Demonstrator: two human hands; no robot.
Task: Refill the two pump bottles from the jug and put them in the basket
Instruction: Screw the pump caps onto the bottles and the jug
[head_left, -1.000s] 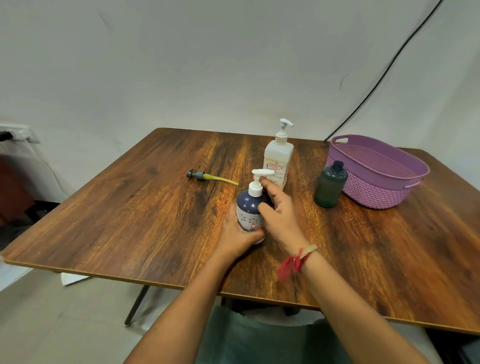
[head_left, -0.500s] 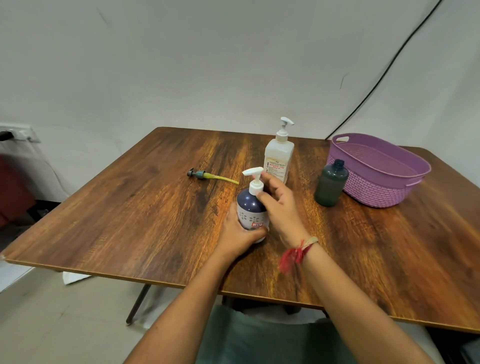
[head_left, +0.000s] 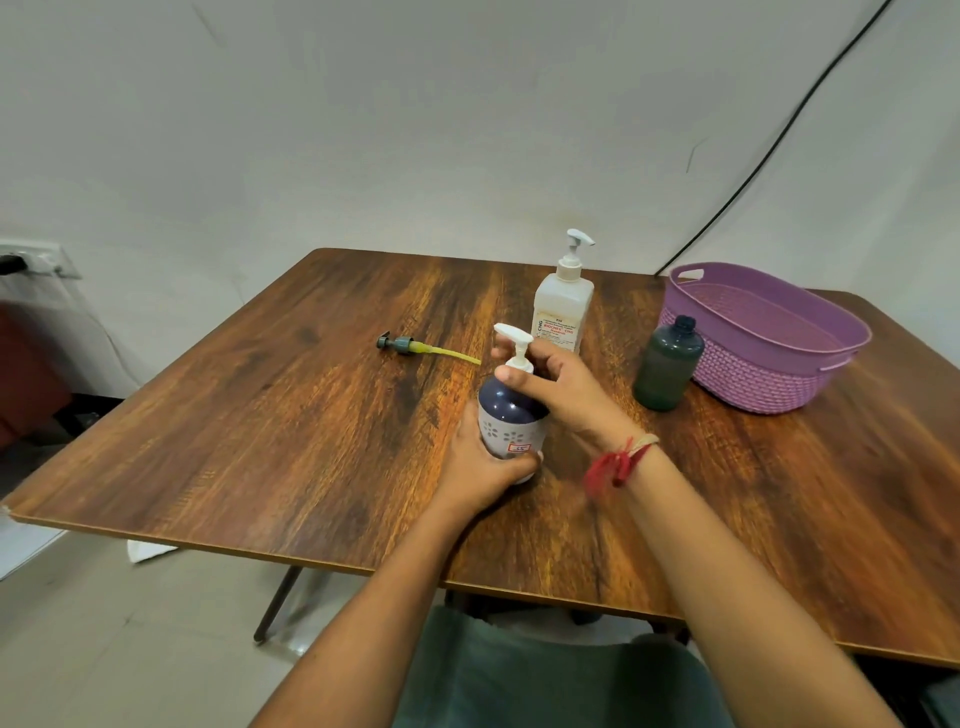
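At the far left a wall socket (head_left: 31, 262) sits just off the edge of the wooden table (head_left: 260, 441). On the table's left half a loose pump head (head_left: 410, 347) lies on its side, its grey cap pointing left and its yellow dip tube trailing right toward the middle.

Near the front centre, the left hand (head_left: 480, 467) wraps round the lower body of the dark blue pump bottle (head_left: 509, 415), fingers curled behind it and thumb across the front under the small label. The bottle stands upright on the table. The right hand (head_left: 561, 387) comes in from the right and closes on the bottle's white pump at the neck, thumb in front and fingers curled behind the collar; the nozzle points left above them. Whether the collar sits fully down on the neck is hidden by the fingers. A red thread (head_left: 613, 465) is tied round the right wrist.

Just behind the right hand stands the white pump bottle (head_left: 561, 312), upright, with its pump on. Further right a dark green bottle (head_left: 667, 371) with no pump stands just beside the purple basket (head_left: 769, 332), which rests near the table's far right corner. A black cable (head_left: 753, 166) runs down the wall behind the basket.
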